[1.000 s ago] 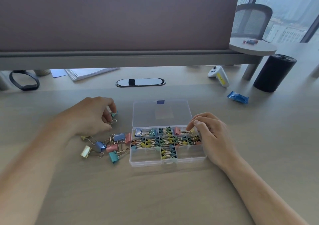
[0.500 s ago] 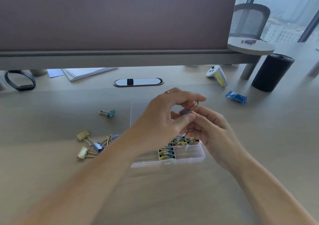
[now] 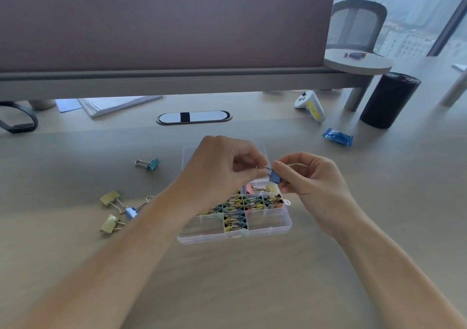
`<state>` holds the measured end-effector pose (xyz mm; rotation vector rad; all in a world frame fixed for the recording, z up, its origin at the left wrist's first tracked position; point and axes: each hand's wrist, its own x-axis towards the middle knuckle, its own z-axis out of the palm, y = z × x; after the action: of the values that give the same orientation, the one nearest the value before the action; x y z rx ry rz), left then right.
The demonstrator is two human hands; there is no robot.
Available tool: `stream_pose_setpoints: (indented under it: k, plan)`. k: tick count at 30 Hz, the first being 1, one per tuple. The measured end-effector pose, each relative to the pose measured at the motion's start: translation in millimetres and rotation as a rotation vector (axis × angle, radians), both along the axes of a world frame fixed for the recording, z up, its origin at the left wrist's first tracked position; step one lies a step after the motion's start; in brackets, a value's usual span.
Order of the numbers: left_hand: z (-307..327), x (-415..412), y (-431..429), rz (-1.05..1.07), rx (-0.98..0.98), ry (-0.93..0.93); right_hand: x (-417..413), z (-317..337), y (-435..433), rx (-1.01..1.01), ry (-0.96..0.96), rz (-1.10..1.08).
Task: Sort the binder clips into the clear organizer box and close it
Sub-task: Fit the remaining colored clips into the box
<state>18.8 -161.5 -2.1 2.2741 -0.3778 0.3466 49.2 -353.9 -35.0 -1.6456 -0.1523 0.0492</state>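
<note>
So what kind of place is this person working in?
Most likely an office high up in a city building: a long shared desk with a fabric divider panel, a mesh office chair behind it, and tall windows looking out over other buildings.

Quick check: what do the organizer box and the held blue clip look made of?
Organizer box: clear glossy plastic, apparently; the desk shows through its walls. Blue clip: likely painted metal, matte body, thin shiny wire handle.
</note>
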Motion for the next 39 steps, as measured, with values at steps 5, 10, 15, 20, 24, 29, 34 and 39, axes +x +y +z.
stream_pose_setpoints:
  k: [5,10,15,20,24,29,34,39]
  plan:
    - [-5,0,-7,0.047,0.139,-0.021,1,-5,-2,-0.120,-0.064,-0.032]
    - [-14,1,-8,0.115,0.085,0.048,0,-7,-7,-0.229,-0.167,0.070]
    - [-20,2,-12,0.116,0.073,0.094,2,-12,-12,-0.447,-0.305,0.148]
    - [-23,4,-12,0.105,0.078,0.122,4,-15,-17,-0.502,-0.380,0.157]
    - [-23,5,-6,0.061,0.120,0.170,5,-16,-19,-0.533,-0.440,0.160]
    - [-20,5,2,-0.016,0.188,0.187,7,-17,-23,-0.660,-0.523,0.178]
    - [-22,6,3,-0.025,0.208,0.182,8,-16,-26,-0.753,-0.554,0.197]
    - [-22,6,4,-0.025,0.224,0.179,7,-16,-25,-0.751,-0.632,0.228]
